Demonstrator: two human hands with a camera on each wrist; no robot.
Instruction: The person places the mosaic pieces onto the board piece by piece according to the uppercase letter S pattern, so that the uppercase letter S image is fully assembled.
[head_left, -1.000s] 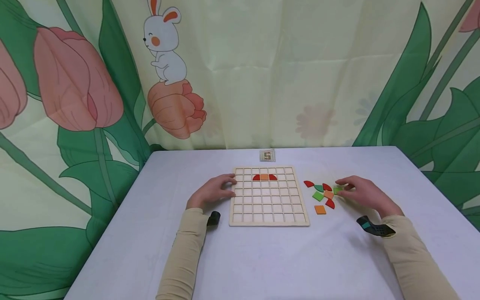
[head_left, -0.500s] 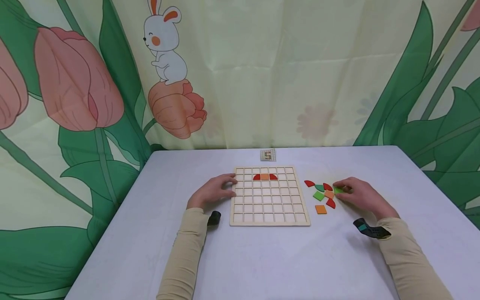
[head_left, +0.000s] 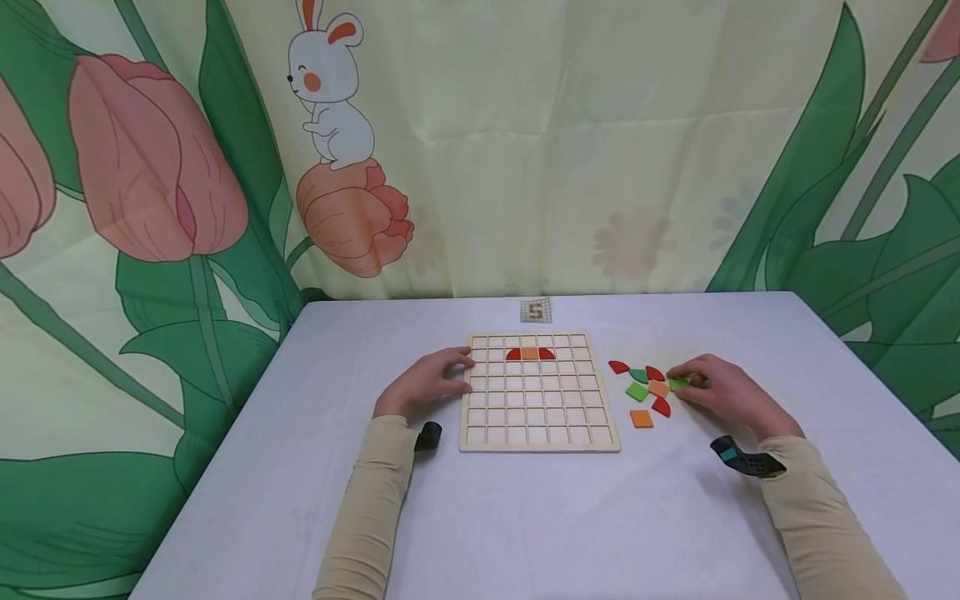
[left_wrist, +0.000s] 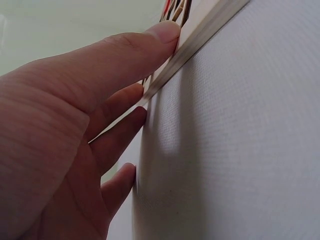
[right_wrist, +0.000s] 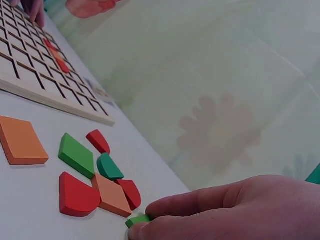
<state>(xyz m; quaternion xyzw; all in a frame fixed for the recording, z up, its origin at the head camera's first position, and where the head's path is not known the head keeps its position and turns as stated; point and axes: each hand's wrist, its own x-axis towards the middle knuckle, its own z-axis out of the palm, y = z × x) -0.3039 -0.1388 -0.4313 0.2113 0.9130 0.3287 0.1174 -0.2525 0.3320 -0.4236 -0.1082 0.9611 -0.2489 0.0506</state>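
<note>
A wooden grid board (head_left: 525, 400) lies flat, with an orange square (head_left: 529, 354) between two red quarter-round pieces in an upper row. My left hand (head_left: 423, 383) rests its thumb and fingertips against the board's left edge; the left wrist view shows the thumb (left_wrist: 135, 50) on the frame. At the right of the loose pieces, my right hand (head_left: 727, 392) pinches a light green piece (head_left: 678, 384) between thumb and fingers. In the right wrist view that green piece (right_wrist: 138, 220) shows only partly, beside an orange square (right_wrist: 112, 195) and a red piece (right_wrist: 130, 194).
Loose pieces lie right of the board: a light green square (head_left: 637, 392), a dark green piece (head_left: 638, 376), an orange square (head_left: 641, 419) and several red ones. A small patterned card (head_left: 536, 311) lies behind the board. A printed curtain hangs behind the table.
My right hand has moved slightly left, its fingers closing around the light green piece, which now sits a little lower and further right. My left hand and the board look unchanged.
</note>
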